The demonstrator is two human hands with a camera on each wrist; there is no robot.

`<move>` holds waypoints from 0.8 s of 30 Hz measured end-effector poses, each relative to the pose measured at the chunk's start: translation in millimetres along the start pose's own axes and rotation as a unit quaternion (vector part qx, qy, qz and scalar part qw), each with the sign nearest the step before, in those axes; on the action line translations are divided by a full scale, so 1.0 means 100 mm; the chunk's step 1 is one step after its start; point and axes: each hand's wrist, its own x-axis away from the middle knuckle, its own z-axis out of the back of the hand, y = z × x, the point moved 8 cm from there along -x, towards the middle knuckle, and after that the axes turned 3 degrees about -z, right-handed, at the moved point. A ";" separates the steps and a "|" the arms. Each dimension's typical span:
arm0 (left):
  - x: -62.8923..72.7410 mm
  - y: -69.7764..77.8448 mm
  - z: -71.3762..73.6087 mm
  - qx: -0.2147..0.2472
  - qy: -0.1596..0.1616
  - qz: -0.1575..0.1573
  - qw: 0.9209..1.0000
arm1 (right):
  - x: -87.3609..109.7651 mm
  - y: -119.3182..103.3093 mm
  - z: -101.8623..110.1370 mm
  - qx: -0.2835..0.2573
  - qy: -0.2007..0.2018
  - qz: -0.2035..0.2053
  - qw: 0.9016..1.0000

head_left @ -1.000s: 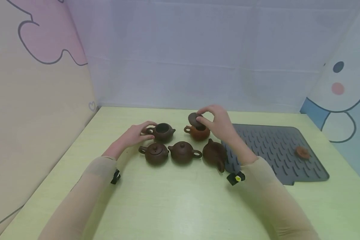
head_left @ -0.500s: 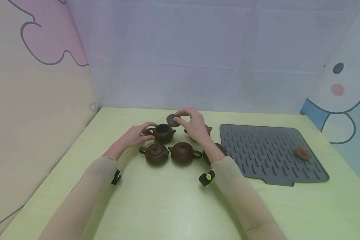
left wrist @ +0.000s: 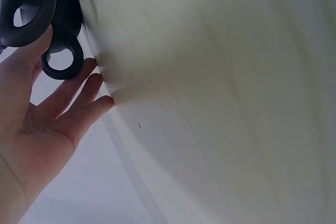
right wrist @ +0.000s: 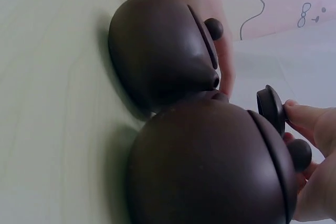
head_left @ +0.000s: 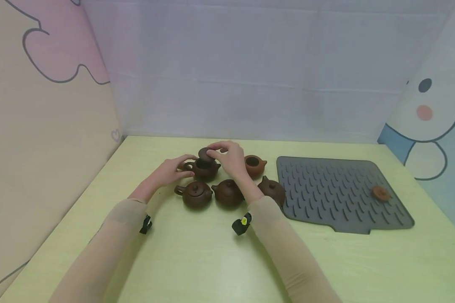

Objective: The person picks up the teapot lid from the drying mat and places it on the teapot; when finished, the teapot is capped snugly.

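My right hand point(head_left: 229, 159) pinches a dark brown teapot lid point(head_left: 203, 154) by its knob, tilted just above the mouth of a lidless dark brown teapot point(head_left: 205, 172). In the right wrist view the lid point(right wrist: 270, 107) shows its rim, held in my fingertips. My left hand point(head_left: 169, 171) steadies the lidless teapot from its handle side, with thumb and index finger on either side of the handle. In the left wrist view the other fingers of my left hand point(left wrist: 55, 119) reach down to the tabletop behind the round handle point(left wrist: 62, 64).
In front stand three lidded brown teapots: left point(head_left: 197, 195), middle point(head_left: 227, 194), partly behind my right arm, and right point(head_left: 271, 191). A reddish-brown lidless teapot point(head_left: 255, 169) stands at the back right. On the grey ridged mat point(head_left: 333, 191) lies a reddish-brown lid point(head_left: 381, 193).
My right hand has carried the dark lid leftward from above the reddish-brown teapot to over the dark lidless one. My left hand has stayed at the teapot's handle.
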 end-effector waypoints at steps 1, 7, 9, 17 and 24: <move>0.00 0.00 0.00 0.000 0.000 0.001 1.000 | 0.00 0.00 -0.02 0.003 -0.001 -0.002 1.000; -0.01 -0.03 -0.01 -0.003 -0.002 0.009 1.000 | 0.00 0.02 -0.10 0.019 -0.015 -0.009 1.000; -0.01 -0.04 -0.02 -0.004 -0.003 0.012 1.000 | -0.01 0.03 -0.13 0.026 -0.026 -0.007 0.999; -0.01 -0.03 -0.02 0.000 -0.005 0.014 1.000 | -0.03 0.07 -0.22 0.056 -0.067 -0.004 0.996; -0.02 -0.03 -0.02 -0.003 -0.006 0.012 1.000 | -0.05 0.09 -0.25 0.092 -0.082 -0.006 0.992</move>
